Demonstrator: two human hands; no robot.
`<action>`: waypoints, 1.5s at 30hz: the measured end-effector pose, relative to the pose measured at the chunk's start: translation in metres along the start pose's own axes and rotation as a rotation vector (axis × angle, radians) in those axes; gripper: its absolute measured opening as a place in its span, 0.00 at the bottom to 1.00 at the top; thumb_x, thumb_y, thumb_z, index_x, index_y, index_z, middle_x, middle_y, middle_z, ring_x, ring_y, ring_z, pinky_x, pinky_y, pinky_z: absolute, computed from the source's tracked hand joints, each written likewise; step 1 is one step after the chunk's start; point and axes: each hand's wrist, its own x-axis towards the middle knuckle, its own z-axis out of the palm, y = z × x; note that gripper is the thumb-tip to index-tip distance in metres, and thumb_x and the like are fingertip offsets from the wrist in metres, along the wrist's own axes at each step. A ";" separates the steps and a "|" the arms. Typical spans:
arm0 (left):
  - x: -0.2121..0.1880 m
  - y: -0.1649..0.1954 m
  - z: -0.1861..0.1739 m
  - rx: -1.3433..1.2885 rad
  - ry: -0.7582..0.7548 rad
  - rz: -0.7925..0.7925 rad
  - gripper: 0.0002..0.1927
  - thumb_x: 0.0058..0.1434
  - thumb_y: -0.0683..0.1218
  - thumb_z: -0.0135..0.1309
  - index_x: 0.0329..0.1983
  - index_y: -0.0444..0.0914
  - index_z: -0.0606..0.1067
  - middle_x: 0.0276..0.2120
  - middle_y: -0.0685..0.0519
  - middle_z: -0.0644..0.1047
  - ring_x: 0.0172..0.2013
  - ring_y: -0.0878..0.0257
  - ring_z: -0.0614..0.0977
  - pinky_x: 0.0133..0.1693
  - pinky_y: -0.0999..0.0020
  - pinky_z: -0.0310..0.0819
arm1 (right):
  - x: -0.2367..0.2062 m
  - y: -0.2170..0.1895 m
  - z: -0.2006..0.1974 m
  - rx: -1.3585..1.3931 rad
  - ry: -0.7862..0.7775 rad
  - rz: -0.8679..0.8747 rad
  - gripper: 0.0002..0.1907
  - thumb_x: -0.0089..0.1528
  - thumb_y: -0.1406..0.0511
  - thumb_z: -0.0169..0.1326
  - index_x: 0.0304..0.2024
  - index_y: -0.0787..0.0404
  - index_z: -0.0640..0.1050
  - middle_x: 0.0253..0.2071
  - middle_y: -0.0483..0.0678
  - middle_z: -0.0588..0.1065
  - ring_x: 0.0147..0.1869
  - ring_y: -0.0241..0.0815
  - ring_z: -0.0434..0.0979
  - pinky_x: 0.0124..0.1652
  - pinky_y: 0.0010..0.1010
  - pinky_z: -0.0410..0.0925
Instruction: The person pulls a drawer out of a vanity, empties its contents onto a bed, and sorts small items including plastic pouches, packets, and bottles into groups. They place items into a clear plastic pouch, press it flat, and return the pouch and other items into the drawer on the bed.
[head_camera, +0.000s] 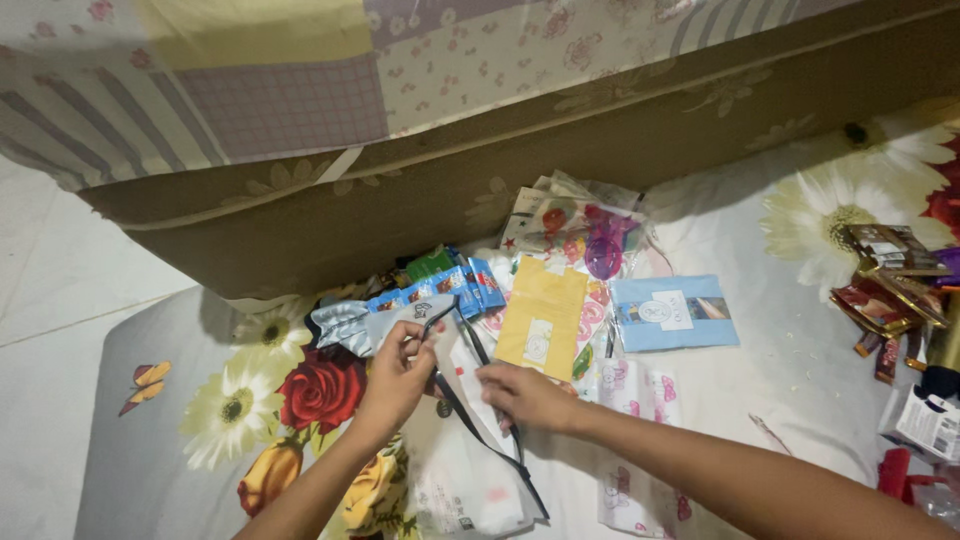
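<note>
Reaching in from the bottom edge, both forearms stretch over a flowered sheet (250, 400) spread on the floor, with a clear plastic bag (465, 490) printed in white lying between them, nearest of all. The left hand (398, 378) has its grip pinched together, thumb and fingertips closed on a thin black strap (440, 318) that rises as a small loop above the fingers. That strap runs down and to the right across the clear bag toward its lower corner. The right hand (525, 395) lies flatter, palm down, its grip loosely closed with the fingers curled and pressing on the strap and the white wrapper beneath; whether it truly clamps anything I cannot tell. Just beyond the hands sits a yellow paper envelope (543, 315), upright in the view, and to its right a light blue flat packet (672, 312). Left of the envelope lies a row of small blue sachets (445, 285) beside a silvery pouch (340, 325). Behind these rests a crinkled floral gift wrapper (585, 230). Well apart at the right edge is a heap of brown and red sachets (885, 290). Farthest off stands a mattress (400, 190) under a patchwork cover (280, 90)
</note>
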 end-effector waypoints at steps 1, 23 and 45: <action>0.000 -0.001 0.002 0.020 -0.006 0.009 0.07 0.68 0.42 0.48 0.46 0.36 0.66 0.30 0.53 0.76 0.23 0.68 0.78 0.24 0.68 0.82 | 0.002 0.004 0.004 -0.180 0.012 -0.105 0.19 0.67 0.62 0.53 0.60 0.59 0.73 0.41 0.43 0.76 0.40 0.36 0.78 0.43 0.33 0.74; -0.009 0.000 -0.012 0.057 0.036 -0.076 0.07 0.67 0.42 0.48 0.46 0.36 0.67 0.33 0.54 0.79 0.24 0.66 0.81 0.25 0.66 0.82 | 0.010 0.095 -0.056 -0.341 1.016 0.265 0.53 0.44 0.59 0.76 0.63 0.64 0.60 0.59 0.59 0.61 0.64 0.57 0.62 0.61 0.43 0.63; -0.018 -0.032 -0.017 -0.004 -0.009 -0.130 0.07 0.67 0.41 0.46 0.47 0.37 0.66 0.28 0.52 0.77 0.22 0.66 0.80 0.25 0.65 0.82 | -0.023 0.092 -0.106 -0.030 0.823 -0.046 0.19 0.59 0.63 0.60 0.51 0.64 0.75 0.51 0.55 0.71 0.50 0.45 0.75 0.51 0.37 0.69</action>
